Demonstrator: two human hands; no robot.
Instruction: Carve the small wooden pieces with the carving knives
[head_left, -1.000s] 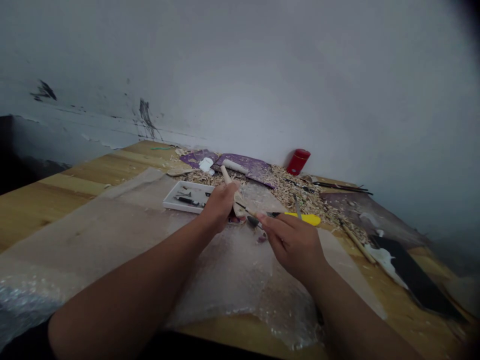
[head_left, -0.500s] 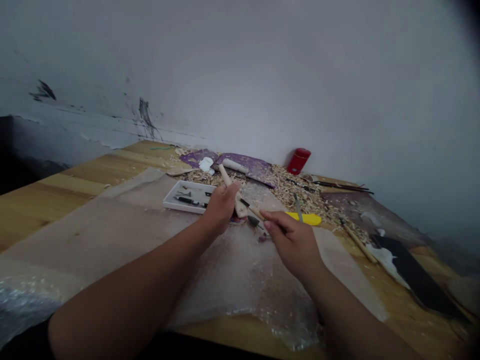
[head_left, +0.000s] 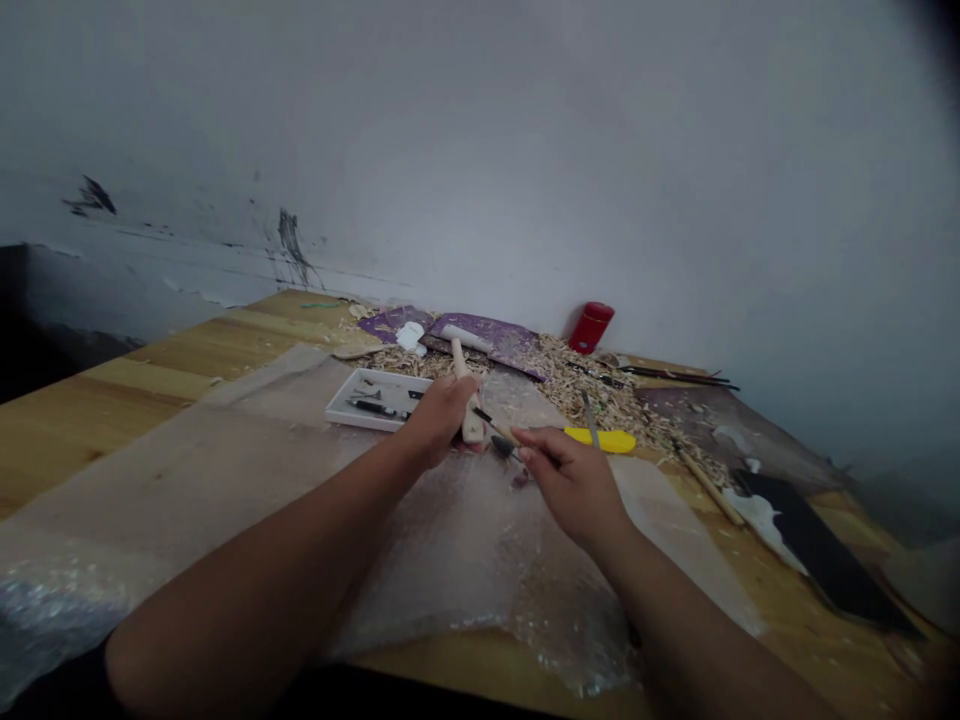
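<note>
My left hand [head_left: 437, 422] curls closed around the wooden carving [head_left: 472, 418] to steady it, while my right fingers [head_left: 529, 447] pinch a slim carving tool [head_left: 495, 426] angled toward it.

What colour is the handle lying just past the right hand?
Bright yellow; the handle shows best in the head view, just past the right hand.
</note>
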